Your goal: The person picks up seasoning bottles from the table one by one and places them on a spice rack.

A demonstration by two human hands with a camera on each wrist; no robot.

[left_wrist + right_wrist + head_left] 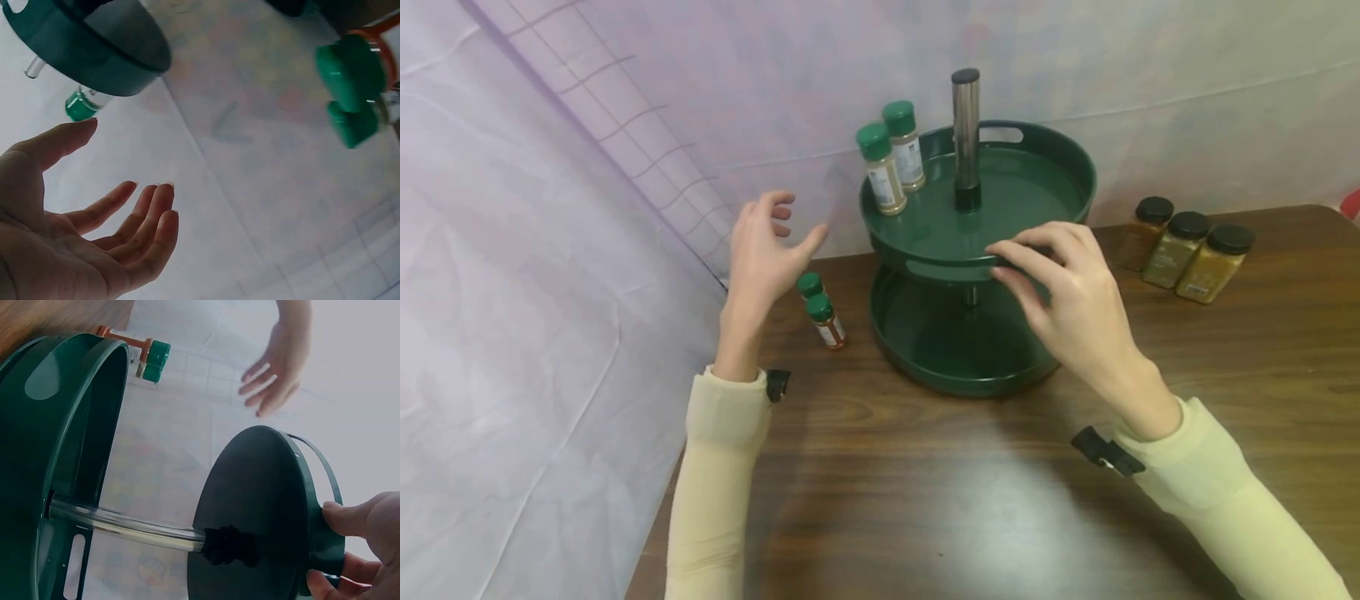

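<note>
A dark green two-tier turntable stands on the table, a chrome post rising through its middle. My right hand pinches the front rim of the upper tier by its handle slot; in the right wrist view the thumb lies against the tier's underside edge and fingers curl round the rim. My left hand hangs in the air left of the turntable, fingers loosely bent, holding nothing. Two green-capped spice jars stand on the upper tier's left side. The lower tier shows a bare front part.
Two small green-capped spice bottles stand on the table at the turntable's left, below my left hand. Three black-capped spice jars stand in a row to the right. A pale cloth hangs behind and along the left.
</note>
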